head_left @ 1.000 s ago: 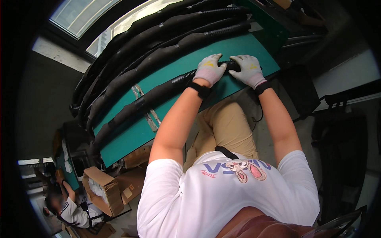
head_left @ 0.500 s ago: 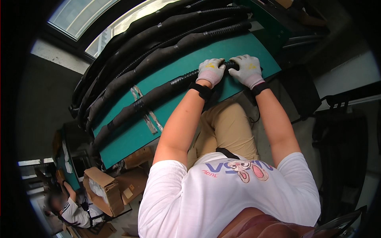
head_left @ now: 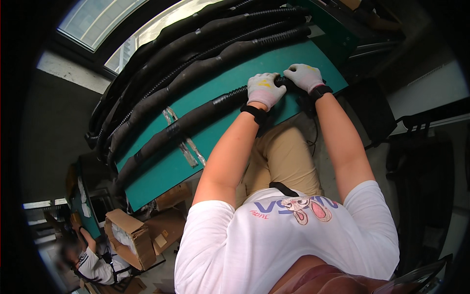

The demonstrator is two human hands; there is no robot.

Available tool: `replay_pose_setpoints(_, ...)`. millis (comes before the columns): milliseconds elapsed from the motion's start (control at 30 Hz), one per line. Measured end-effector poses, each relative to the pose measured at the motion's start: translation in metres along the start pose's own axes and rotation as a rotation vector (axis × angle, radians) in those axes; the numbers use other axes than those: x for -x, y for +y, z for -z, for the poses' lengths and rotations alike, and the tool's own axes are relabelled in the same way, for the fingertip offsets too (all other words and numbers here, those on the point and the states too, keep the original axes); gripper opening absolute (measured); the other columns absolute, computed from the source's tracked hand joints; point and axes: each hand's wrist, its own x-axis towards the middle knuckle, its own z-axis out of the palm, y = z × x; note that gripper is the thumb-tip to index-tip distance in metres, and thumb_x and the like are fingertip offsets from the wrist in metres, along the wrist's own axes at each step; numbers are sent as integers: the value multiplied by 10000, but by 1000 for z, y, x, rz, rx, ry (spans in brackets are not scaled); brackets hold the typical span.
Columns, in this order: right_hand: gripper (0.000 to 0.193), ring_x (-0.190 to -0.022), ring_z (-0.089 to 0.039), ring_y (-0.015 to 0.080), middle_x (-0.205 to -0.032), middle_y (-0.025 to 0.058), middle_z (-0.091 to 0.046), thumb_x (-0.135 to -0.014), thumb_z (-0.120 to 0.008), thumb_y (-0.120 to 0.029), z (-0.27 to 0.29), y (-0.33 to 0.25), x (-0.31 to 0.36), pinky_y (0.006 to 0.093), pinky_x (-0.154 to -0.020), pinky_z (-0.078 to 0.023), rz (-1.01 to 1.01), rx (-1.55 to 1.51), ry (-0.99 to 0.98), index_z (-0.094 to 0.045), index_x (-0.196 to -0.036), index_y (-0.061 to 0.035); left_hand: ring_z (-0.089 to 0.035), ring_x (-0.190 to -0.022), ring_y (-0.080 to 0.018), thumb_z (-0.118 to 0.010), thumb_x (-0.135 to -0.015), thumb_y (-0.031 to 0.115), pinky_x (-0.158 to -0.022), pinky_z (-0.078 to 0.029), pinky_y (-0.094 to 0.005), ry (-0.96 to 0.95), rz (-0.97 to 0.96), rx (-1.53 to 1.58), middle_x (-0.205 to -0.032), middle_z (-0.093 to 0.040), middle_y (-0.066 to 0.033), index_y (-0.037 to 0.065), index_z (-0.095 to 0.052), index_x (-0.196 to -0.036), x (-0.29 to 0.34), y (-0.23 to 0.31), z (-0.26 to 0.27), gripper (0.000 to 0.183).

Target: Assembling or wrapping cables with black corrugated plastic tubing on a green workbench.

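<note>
A black corrugated hose (head_left: 236, 93), wrapped in a dark sleeve further left, runs across the near part of the green table (head_left: 154, 187). My left hand (head_left: 265, 89), in a white glove, is closed around the hose near its right end. Just right of it, my right hand (head_left: 304, 77), gloved too, is beside the short black ribbed stretch of the hose. Its fingers are pinched together; what is between them is too small to make out. Both wrists wear black bands.
Several more sleeved black hoses (head_left: 196, 66) lie side by side along the table's far side, under a window (head_left: 100, 22). Silvery strips (head_left: 188, 154) cross beneath the near hose. Open cardboard boxes (head_left: 131, 235) and a seated person (head_left: 95, 264) are at lower left.
My right hand has risen slightly away from the ribbed hose, its fingers drawing together. My left hand has shifted a little right, still around the hose.
</note>
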Motion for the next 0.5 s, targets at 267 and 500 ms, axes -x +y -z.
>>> replay_pose_setpoints(267,416,-1095,-661,305,-1137,90,-738,-887,-600,-438,-10,36,12,436,-977,-509,450,-99,148,-768,-1136,-150,-687,-1147,-308,-618,-854,530,-986,-522,-417,-86,118,77,-1239,-739,-88,226,-770,-1215,-12,7,13,496)
replay_pose_setpoints(500,569,-1169,-617,299,-1252,89,-686,-771,-715,-384,-8,30,35,431,-1031,-470,595,47,303,-689,-1276,-122,-690,-1174,-278,-638,-857,526,-1010,-517,-383,-222,372,151,-1277,-732,-54,262,-769,-1227,-42,9,16,474)
